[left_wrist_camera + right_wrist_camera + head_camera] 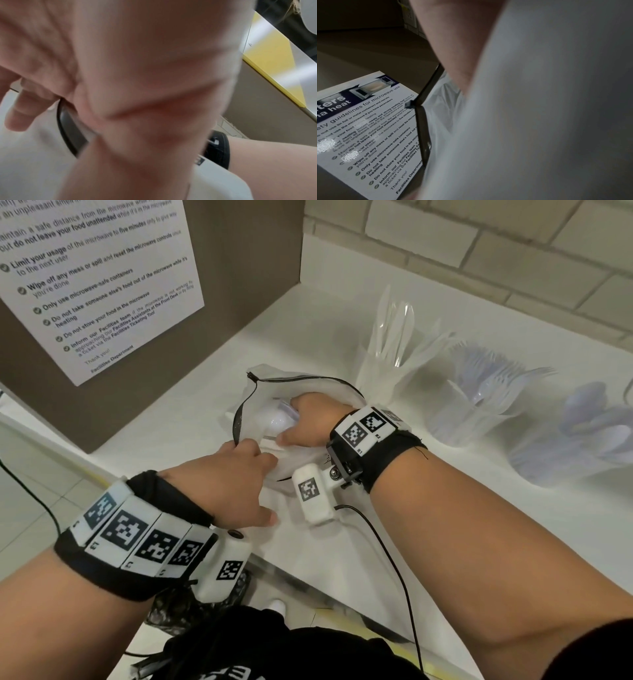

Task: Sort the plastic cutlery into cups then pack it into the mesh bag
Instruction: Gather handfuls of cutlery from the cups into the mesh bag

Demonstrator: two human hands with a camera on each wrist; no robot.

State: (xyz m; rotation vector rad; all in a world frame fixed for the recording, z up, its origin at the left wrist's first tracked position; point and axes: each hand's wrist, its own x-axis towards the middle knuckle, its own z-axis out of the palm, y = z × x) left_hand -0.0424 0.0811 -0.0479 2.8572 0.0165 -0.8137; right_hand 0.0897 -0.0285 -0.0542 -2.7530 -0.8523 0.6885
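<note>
A white counter [329,302] carries the open mesh bag [270,381], three clear cups of plastic cutlery, seemingly knives [394,330], forks [496,381], spoons [592,426].

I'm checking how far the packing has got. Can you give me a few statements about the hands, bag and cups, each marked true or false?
1. The right hand reaches into the mesh bag. True.
2. The left hand rests idle, off the bag. False: its grip is on the bag's black-trimmed edge.
3. Three cups stand right of the bag. True: knives cup, forks cup, spoons cup.
4. All three cups are empty. False: each holds cutlery.
</note>
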